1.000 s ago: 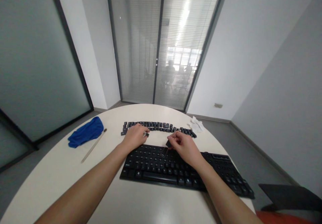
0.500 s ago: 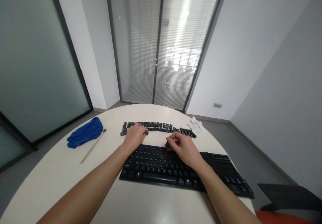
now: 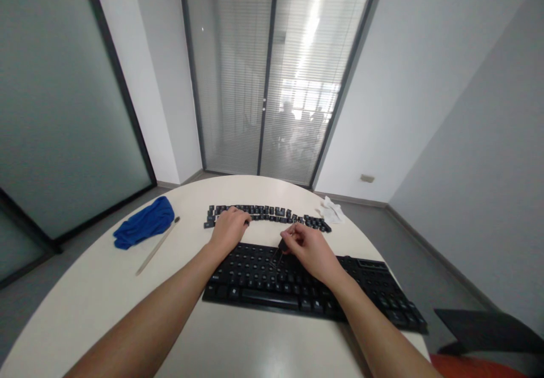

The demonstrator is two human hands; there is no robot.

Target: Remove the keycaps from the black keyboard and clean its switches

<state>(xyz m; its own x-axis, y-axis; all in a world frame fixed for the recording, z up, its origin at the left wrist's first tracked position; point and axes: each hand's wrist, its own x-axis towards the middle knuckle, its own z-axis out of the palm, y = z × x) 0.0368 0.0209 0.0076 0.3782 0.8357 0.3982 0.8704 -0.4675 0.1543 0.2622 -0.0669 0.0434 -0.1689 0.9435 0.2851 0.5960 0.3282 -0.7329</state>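
A black keyboard [image 3: 272,300] lies across the table, with many of its keycaps off in the upper part and the long space bar in place. Behind it, loose black keycaps [image 3: 276,211] are laid out in curved rows. My left hand [image 3: 230,229] is at the left part of these rows, its fingers curled and closed on a small black keycap [image 3: 247,223], mostly hidden by the fingertips. Over the middle of the keyboard, my right hand [image 3: 306,246] pinches the dark handle of a keycap puller [image 3: 278,258], whose wire loops point down at the keys.
A blue cloth [image 3: 144,223] and a thin brush [image 3: 158,245] lie at the left of the round white table [image 3: 106,310]. A crumpled white tissue [image 3: 332,211] sits at the back right. Beyond the right edge is a black and red chair [image 3: 488,332].
My left hand's fingertips have shifted slightly up against the keycap rows, and the keycap shows less. My right hand and the keycap puller stay almost where they were.
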